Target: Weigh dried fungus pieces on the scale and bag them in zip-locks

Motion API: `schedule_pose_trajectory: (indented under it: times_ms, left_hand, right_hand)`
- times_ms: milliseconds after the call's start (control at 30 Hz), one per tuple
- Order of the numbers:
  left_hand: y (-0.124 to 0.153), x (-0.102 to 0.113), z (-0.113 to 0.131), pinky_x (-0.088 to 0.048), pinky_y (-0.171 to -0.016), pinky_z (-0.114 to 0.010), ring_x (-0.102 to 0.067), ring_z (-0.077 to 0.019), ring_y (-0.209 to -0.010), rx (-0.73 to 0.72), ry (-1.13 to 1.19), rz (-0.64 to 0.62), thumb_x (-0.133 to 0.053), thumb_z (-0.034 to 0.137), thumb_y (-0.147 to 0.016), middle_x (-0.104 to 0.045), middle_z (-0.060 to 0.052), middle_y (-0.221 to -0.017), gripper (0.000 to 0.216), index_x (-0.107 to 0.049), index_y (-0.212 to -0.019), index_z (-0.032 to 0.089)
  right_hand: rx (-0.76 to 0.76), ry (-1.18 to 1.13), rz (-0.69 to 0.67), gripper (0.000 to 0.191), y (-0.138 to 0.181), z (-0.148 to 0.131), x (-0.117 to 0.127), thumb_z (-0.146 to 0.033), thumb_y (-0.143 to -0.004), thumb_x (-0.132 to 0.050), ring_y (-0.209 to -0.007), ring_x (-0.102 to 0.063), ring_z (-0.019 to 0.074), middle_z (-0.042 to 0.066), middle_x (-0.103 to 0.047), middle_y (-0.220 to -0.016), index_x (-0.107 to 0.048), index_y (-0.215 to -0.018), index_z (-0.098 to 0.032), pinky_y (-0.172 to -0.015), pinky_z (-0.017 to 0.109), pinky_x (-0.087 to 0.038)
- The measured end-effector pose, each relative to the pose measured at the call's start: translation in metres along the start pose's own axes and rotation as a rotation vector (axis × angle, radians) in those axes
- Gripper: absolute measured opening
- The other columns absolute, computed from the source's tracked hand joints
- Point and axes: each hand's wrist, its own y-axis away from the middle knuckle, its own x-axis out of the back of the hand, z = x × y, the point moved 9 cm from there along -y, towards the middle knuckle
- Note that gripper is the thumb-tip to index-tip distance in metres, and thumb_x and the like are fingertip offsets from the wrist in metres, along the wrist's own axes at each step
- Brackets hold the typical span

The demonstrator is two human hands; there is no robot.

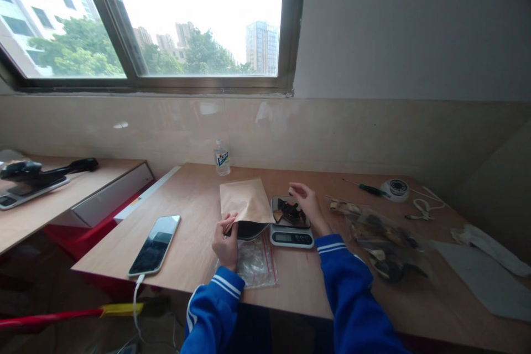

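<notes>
My left hand [226, 240] grips the edge of a brown kraft paper bag [244, 199], whose dark-lined mouth gapes toward me. To its right is a white digital scale [291, 237], with dark, dried-looking pieces [289, 211] heaped on its square pan. Over the pan's right side, my right hand [306, 202] has thumb and fingers closed in a pinch; what sits between the fingertips is too small to make out. Clear zip bags [255, 265] with red seal lines lie under the paper bag, near the table's front edge.
A charging phone [155, 246] lies at left, a clear bottle [222, 159] stands by the wall. Rightward are plastic bags of dried pieces [384, 238], a green-handled screwdriver [371, 189], a white dome camera [395, 189], a cable [423, 208] and a grey sheet [481, 279].
</notes>
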Motion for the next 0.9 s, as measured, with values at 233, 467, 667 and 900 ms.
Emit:
schedule_pose_trajectory:
  times_ms: [233, 467, 667, 900]
  left_hand:
    - [0.000, 0.000, 0.002, -0.050, -0.092, -0.035, -0.061, -0.0212, -0.109, -0.017, 0.008, -0.006, -0.062, 0.032, -0.080, -0.072, -0.007, -0.099, 0.014, -0.061, -0.086, 0.020]
    - [0.001, 0.001, 0.003, -0.049, -0.094, -0.039, -0.062, -0.0217, -0.107, -0.051, 0.004, 0.008, -0.063, 0.029, -0.080, -0.072, -0.008, -0.098, 0.013, -0.061, -0.087, 0.018]
    - [0.001, 0.002, 0.005, -0.050, -0.092, -0.038, -0.062, -0.0221, -0.108, -0.075, -0.012, 0.017, -0.063, 0.028, -0.080, -0.072, -0.007, -0.097, 0.012, -0.062, -0.087, 0.018]
    - [0.002, 0.002, 0.008, -0.052, -0.089, -0.036, -0.062, -0.0219, -0.107, -0.066, -0.021, 0.030, -0.064, 0.028, -0.079, -0.072, -0.007, -0.095, 0.013, -0.062, -0.087, 0.018]
  right_hand:
    - [0.000, 0.051, 0.214, 0.033, -0.003, 0.015, 0.042, -0.040, -0.076, -0.061, -0.088, -0.065, 0.0215, 0.013, -0.069, -0.096, -0.065, -0.095, -0.014, -0.083, 0.038, -0.052]
    - [0.079, 0.405, 0.378, 0.024, 0.044, 0.041, 0.075, -0.031, -0.079, -0.051, -0.088, -0.060, 0.0218, 0.011, -0.065, -0.094, -0.065, -0.092, -0.015, -0.083, 0.040, -0.048]
    - [0.045, 0.682, 0.218, 0.021, 0.056, 0.057, 0.065, -0.023, -0.079, -0.045, -0.086, -0.057, 0.0247, 0.011, -0.064, -0.083, -0.065, -0.079, -0.016, -0.082, 0.041, -0.045]
    - [0.068, 0.624, 0.243, 0.023, 0.055, 0.051, 0.066, -0.019, -0.076, -0.044, -0.088, -0.057, 0.0236, 0.012, -0.064, -0.090, -0.063, -0.088, -0.015, -0.082, 0.039, -0.047]
